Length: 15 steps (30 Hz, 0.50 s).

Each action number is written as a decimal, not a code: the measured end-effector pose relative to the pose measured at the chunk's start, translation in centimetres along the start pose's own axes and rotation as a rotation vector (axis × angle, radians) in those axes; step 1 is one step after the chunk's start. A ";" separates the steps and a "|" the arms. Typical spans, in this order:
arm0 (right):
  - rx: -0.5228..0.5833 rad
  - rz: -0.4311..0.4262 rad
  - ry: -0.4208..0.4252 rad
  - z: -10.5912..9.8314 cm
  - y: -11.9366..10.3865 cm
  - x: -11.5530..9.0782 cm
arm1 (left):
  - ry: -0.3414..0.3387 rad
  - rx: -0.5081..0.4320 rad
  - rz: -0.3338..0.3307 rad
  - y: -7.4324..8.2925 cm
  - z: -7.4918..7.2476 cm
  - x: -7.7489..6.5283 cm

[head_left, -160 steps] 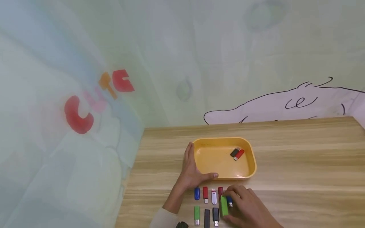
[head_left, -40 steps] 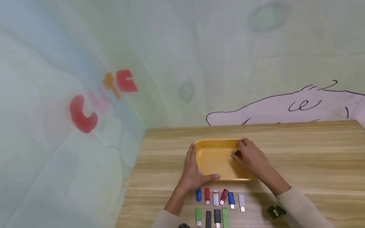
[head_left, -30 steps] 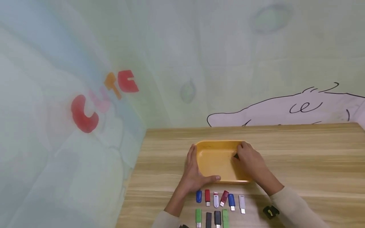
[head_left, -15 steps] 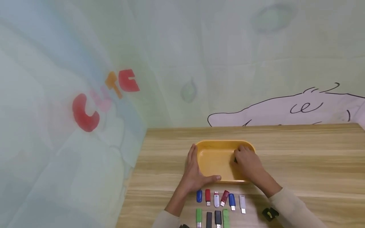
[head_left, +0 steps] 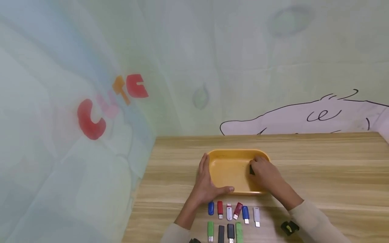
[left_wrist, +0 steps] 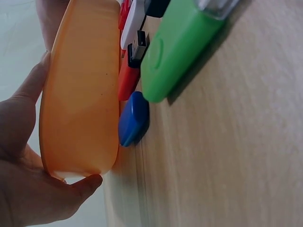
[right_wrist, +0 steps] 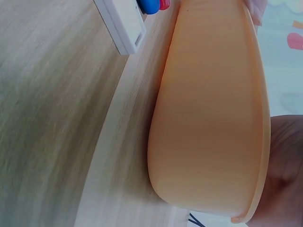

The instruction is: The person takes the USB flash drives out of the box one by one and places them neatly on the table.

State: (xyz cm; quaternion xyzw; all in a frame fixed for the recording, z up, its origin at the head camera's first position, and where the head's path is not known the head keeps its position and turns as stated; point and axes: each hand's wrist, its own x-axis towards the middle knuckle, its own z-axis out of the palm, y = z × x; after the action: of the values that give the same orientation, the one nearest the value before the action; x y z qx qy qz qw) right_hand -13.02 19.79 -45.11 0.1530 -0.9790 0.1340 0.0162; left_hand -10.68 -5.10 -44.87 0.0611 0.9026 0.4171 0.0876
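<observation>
A yellow plastic tray (head_left: 226,175) stands on the wooden table. My left hand (head_left: 206,184) grips its near left corner, thumb along the front rim and fingers against the left side. In the left wrist view, that hand (left_wrist: 28,175) spans the tray's wall (left_wrist: 83,94). My right hand (head_left: 265,173) reaches into the tray's right end, fingers curled, pinching a black USB stick (head_left: 252,169) whose end shows beside the fingertips. Most of that stick is covered by the hand. The right wrist view has the tray's outer wall (right_wrist: 208,113) in front of the right hand (right_wrist: 281,175).
Before the tray lie two rows of USB sticks. The back row has a blue stick (head_left: 211,208), a red one (head_left: 220,209), a white one (head_left: 229,213) and others, ending with a grey one (head_left: 256,216). Green sticks (head_left: 210,229) and dark ones (head_left: 230,231) form the front row.
Five seconds ago my right hand was at a green stick in the rows; that stick now lies in the front row. The hand now sits in the tray, and the red stick there is hidden.
</observation>
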 end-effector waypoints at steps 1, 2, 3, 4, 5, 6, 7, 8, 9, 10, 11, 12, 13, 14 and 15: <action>-0.002 -0.002 -0.005 0.0 0.0 0.0 | -0.001 0.000 0.000 0.0 0.0 0.0; -0.002 -0.003 -0.007 0.0 -0.1 0.0 | -0.003 0.000 0.002 0.0 0.0 0.0; -0.003 -0.001 -0.009 0.0 -0.1 -0.1 | -0.004 -0.002 0.003 -0.1 0.0 0.0; -0.004 -0.001 -0.010 0.0 -0.1 -0.1 | -0.005 -0.005 0.005 -0.1 0.0 0.0; -0.003 -0.002 -0.010 0.0 0.0 -0.1 | -0.006 -0.005 0.005 0.0 0.0 0.0; -0.004 -0.004 -0.009 -0.1 0.0 -0.1 | -0.007 -0.007 0.005 0.0 0.0 0.0; -0.001 -0.006 -0.010 -0.1 0.0 -0.1 | -0.006 -0.006 0.006 0.0 0.0 0.0; 0.000 -0.008 -0.009 -0.1 0.1 -0.1 | -0.005 -0.006 0.008 0.0 -0.1 0.0; 0.001 -0.010 -0.008 -0.1 0.1 0.0 | -0.005 -0.003 0.008 0.0 -0.1 0.1; 0.002 -0.010 -0.008 -0.1 0.2 0.0 | -0.005 -0.002 0.011 0.0 0.0 0.1; 0.004 -0.009 -0.010 -0.1 0.2 0.0 | -0.005 -0.001 0.014 0.0 0.0 0.1; 0.006 -0.008 -0.012 -0.1 0.2 0.0 | -0.005 -0.001 0.016 0.0 0.0 0.1; 0.009 -0.004 -0.014 -0.1 0.3 0.0 | -0.006 -0.002 0.016 0.0 0.1 0.1; 0.012 0.000 -0.018 -0.2 0.3 0.0 | -0.009 -0.001 0.014 0.0 0.1 0.1; 0.015 0.001 -0.019 -0.2 0.3 0.0 | -0.010 -0.003 0.012 0.0 0.1 0.2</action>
State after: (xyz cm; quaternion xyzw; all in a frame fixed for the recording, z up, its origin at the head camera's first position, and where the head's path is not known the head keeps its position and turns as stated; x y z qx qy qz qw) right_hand -13.09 20.08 -44.95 0.1537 -0.9782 0.1397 0.0055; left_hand -10.82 -4.98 -45.01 0.0686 0.9012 0.4184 0.0895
